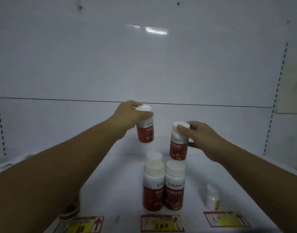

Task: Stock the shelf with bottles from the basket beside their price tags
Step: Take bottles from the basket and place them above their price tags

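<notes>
My left hand [129,117] grips a red-and-white bottle [145,132] by its upper part and holds it above the white shelf [110,174], toward the back. My right hand [199,137] holds a second red-and-white bottle [178,147] near its white cap, slightly tilted, low over the shelf. In front of them stand three like bottles: two side by side [153,187] [174,185] and one behind [154,156], mostly hidden. They line up with the middle price tag marked 200 [162,223].
A small white bottle with a yellow label [212,197] stands at the right, behind the right price tag [226,218]. A left price tag marked 88 [84,224] sits on the shelf's front edge. White back panel and slotted uprights enclose the shelf.
</notes>
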Motion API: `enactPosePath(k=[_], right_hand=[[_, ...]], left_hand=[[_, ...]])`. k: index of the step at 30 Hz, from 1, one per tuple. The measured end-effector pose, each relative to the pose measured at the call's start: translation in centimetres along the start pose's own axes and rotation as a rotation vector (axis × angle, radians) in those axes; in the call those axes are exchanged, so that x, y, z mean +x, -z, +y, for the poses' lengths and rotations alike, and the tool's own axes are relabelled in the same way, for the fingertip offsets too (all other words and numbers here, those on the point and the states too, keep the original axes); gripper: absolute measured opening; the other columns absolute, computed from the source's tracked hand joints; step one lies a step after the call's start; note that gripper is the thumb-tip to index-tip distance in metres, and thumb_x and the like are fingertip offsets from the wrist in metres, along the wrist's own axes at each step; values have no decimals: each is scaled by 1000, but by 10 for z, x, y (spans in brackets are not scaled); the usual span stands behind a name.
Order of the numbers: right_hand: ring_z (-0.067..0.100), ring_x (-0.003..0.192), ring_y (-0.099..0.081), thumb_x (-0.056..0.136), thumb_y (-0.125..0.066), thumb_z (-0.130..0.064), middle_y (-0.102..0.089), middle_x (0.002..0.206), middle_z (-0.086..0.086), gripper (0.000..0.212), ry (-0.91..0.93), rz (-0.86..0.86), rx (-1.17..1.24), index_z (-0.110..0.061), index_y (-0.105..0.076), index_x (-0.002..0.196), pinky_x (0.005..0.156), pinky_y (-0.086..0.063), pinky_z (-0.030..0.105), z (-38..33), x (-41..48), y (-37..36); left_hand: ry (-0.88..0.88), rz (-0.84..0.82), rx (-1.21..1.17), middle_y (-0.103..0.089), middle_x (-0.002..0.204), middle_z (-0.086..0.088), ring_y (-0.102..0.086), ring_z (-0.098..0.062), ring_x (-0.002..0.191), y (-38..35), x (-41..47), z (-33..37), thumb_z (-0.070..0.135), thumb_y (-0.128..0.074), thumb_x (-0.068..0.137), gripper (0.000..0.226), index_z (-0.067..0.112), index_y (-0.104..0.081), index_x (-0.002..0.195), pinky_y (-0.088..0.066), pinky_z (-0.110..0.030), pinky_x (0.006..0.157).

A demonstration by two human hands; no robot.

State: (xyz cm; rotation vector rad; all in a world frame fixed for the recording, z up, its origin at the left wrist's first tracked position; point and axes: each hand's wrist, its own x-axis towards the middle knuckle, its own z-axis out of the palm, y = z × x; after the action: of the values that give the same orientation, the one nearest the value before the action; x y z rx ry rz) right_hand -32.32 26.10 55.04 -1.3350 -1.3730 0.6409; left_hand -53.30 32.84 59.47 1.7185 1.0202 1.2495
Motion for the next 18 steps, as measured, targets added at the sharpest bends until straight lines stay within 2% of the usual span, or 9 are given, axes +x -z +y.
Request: enactPosePath(k=[2,4,6,8,10,15,18], right_hand=[[14,96,-63,85,-62,-35,-66,107,3,28,-70,-95,-31,-15,-62,106,70,-55,24,14,4,-8],[13,93,-66,84,-63,-36,-69,104,3,28,-110,-169,-56,-15,-64,103,62,-54,18,28,5,-13],[12,90,-67,82,-66,-35,-70,100,1,27,-130,-215,-81,-15,-66,101,60,-52,15,39,4,-15],[12,89,-66,80,-68,-33,-70,99,0,26,-143,-245,-96,-16,-67,100,60,-52,15,47,3,-16],[13,90,-66,80,-68,-31,-70,99,0,25,-150,-272,-86,-17,-67,100,61,-52,17,53,3,-16],[10,90,-65,81,-66,-32,-69,101,-3,23,-189,-376,-75,-23,-65,103,64,-51,16,55,4,-18],[5,91,-64,84,-59,-44,-68,104,-8,26,-195,-409,-104,-29,-63,105,67,-51,16,53,3,-18]], left_hand=[[111,-94,52,-62,108,-7,-60,-18,91,-12,13,-19,16,-79,70,41,14,-60,106,-56,-34,75],[198,-173,108,-61,106,-11,-61,-22,91,-23,19,-36,13,-78,70,37,13,-59,101,-57,-34,70],[245,-266,202,-60,100,-10,-61,-24,89,-32,20,-48,11,-77,71,26,14,-60,91,-57,-33,66],[269,-368,307,-58,91,-4,-59,-20,81,-38,17,-56,11,-75,74,18,17,-59,79,-57,-31,63],[294,-449,381,-59,88,-1,-59,-16,80,-40,15,-59,11,-73,76,15,18,-60,75,-59,-32,68],[366,-485,347,-63,94,-1,-60,-16,88,-40,11,-62,22,-69,79,8,19,-65,85,-57,-31,69],[342,-441,431,-60,108,-2,-57,-21,100,-46,9,-62,35,-63,84,26,19,-61,105,-54,-36,83]])
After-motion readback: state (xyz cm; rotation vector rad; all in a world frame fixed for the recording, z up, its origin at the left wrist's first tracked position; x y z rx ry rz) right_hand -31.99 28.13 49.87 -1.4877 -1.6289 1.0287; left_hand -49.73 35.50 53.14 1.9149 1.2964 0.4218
